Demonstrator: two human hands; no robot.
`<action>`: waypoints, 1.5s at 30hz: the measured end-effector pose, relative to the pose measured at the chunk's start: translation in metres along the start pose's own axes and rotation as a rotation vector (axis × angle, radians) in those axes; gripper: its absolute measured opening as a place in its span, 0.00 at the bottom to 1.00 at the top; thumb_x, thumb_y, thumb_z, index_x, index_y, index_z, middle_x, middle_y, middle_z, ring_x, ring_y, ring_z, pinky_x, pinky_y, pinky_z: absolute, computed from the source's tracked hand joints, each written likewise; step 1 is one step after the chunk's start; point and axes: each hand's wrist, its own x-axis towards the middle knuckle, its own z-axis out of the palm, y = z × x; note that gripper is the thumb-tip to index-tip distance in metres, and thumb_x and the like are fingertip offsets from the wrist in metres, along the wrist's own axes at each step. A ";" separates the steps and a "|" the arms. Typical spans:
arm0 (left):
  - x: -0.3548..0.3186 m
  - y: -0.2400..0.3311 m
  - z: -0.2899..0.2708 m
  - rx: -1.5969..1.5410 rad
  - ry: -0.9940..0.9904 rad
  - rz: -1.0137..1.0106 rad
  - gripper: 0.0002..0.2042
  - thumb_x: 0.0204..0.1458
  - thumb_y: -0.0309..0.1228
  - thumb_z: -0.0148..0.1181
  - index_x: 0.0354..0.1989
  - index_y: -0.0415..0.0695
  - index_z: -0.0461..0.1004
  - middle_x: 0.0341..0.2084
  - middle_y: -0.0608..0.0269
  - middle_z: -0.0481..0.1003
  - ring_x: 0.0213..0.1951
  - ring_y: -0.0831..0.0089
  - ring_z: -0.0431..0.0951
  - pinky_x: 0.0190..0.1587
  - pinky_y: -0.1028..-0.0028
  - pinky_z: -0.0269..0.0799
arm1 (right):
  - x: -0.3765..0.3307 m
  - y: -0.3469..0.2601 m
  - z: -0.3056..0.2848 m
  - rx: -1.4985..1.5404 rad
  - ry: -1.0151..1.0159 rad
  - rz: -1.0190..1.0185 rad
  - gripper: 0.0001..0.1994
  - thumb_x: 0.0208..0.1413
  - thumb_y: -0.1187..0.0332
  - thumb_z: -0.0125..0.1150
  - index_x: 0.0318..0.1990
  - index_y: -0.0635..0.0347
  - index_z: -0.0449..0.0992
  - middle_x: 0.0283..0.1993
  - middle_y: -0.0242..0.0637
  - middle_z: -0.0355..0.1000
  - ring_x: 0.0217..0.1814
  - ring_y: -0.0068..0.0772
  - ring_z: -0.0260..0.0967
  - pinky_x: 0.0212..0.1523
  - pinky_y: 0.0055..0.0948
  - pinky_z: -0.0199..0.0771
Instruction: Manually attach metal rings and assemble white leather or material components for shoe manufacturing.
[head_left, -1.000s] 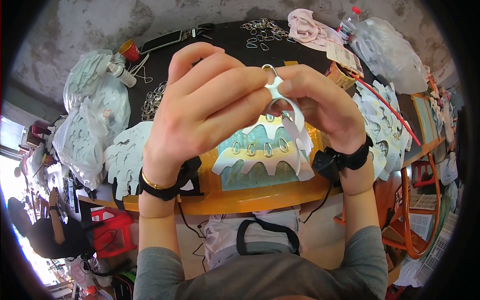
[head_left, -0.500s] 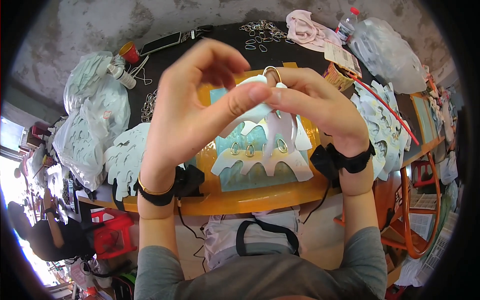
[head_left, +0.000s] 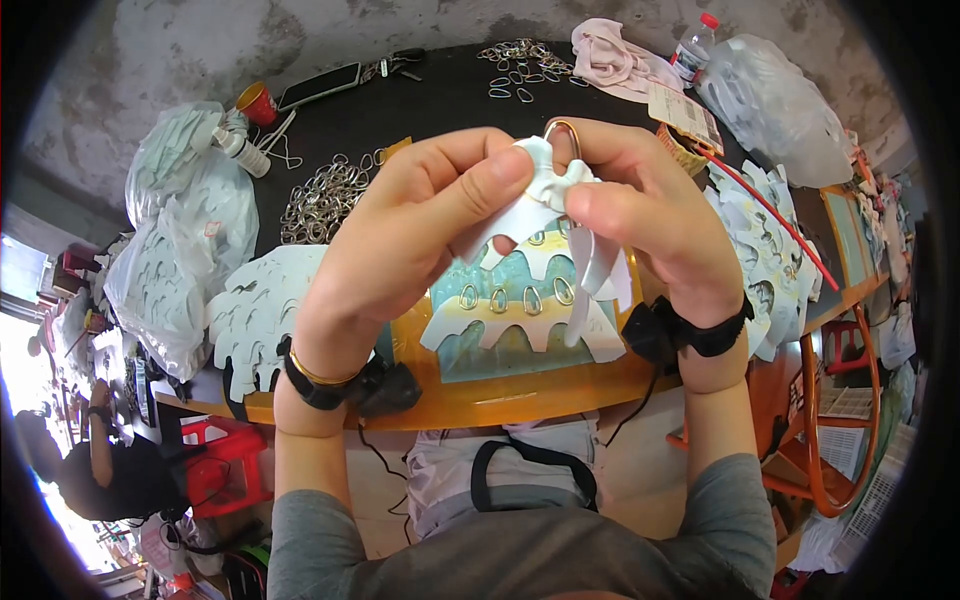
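Observation:
Between my two hands is a white cut-out piece of thin sheet material point(head_left: 532, 215), bunched where the fingers pinch it. My left hand point(head_left: 440, 195) is closed, its thumb pressing the piece's upper left. Closed on its right side is my right hand point(head_left: 650, 215), with strips of the piece dangling below. A metal ring point(head_left: 572, 132) stands up at the top of the piece, by my right fingers; its lower part is hidden. Below, another white scalloped piece point(head_left: 455, 328) lies on a bluish sheet point(head_left: 480, 368), with several oval metal rings point(head_left: 532, 300) along it.
An amber board point(head_left: 420, 410) lies under the sheet. White cut pieces point(head_left: 262, 300) are piled at left, others point(head_left: 750, 240) at right. Loose metal rings point(head_left: 325, 195) form heaps. A phone point(head_left: 320, 86), red cup point(head_left: 258, 104), plastic bags point(head_left: 185, 250) and a bottle point(head_left: 693, 50) stand farther out.
My left hand has come down and right, from raised open fingers to a pinch on the white piece. The piece is now bunched between both hands, and the ring heap at left shows.

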 end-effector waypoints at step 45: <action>-0.008 0.007 0.002 1.635 0.198 1.294 0.07 0.34 0.24 0.65 0.21 0.46 0.71 0.20 0.69 0.71 0.25 0.70 0.73 0.39 0.66 0.69 | 0.004 0.006 -0.009 0.062 -0.183 0.172 0.11 0.46 0.71 0.50 0.35 0.67 0.73 0.34 0.32 0.71 0.38 0.20 0.68 0.39 0.19 0.65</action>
